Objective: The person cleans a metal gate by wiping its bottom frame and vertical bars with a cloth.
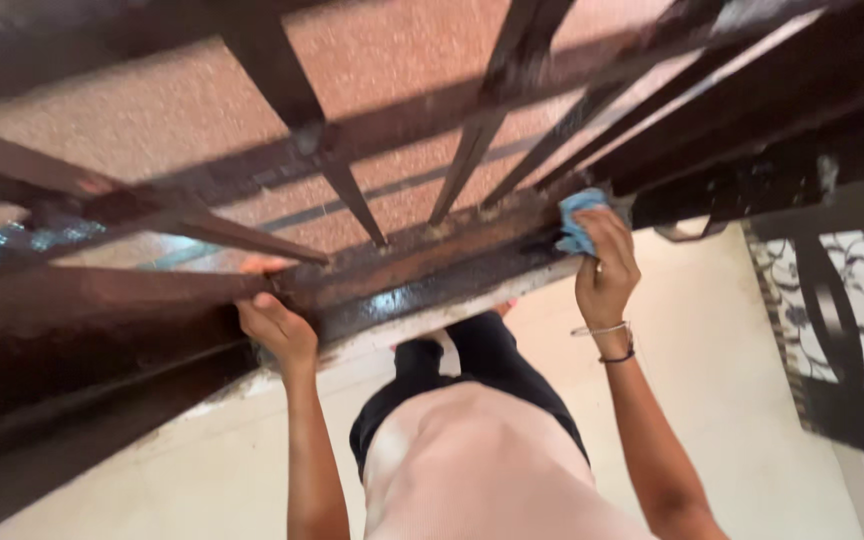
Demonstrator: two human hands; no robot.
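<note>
The person's right hand (607,265) has its fingers curled tight around a bunched blue cloth (578,220), pressing it onto the dark metal railing (432,265) just above the fingertips. The left hand (274,325) grips the same rail, fingers wrapped over its far edge, thumb underneath.

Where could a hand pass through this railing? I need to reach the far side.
Between the bars, gaps open onto the reddish floor. The rail is bare between the left hand and the right hand with its cloth. The bars crowd together at right.
</note>
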